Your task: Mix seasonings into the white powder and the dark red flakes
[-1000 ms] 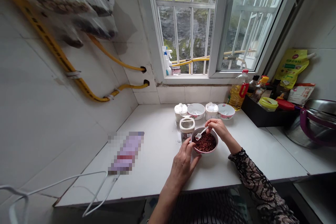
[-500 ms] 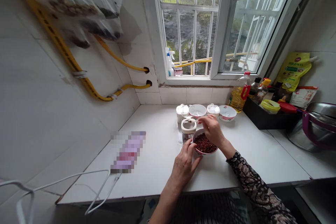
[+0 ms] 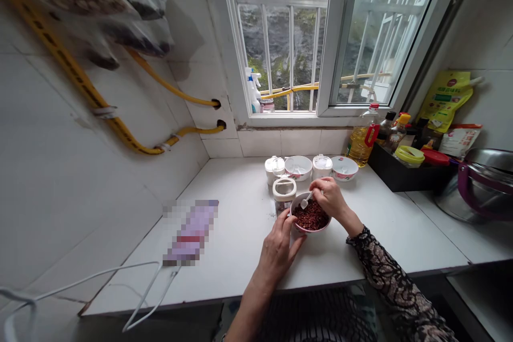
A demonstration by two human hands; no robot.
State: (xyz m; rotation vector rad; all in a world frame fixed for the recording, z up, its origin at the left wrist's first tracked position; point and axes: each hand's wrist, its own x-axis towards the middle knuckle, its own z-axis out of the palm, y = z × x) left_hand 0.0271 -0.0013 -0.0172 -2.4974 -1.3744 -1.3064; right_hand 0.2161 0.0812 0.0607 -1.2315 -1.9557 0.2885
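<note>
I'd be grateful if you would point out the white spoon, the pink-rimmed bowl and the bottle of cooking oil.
white spoon (image 3: 304, 204): head view, on its scoop
pink-rimmed bowl (image 3: 310, 231): head view, on its near rim
bottle of cooking oil (image 3: 358, 148): head view, on its body

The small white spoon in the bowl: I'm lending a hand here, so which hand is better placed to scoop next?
Right, probably: the right hand already holds the small white spoon over the bowl, while the left hand holds the bowl's side.

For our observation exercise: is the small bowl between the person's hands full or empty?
Partly full: dark red flakes sit below the bowl's bare rim.
</note>
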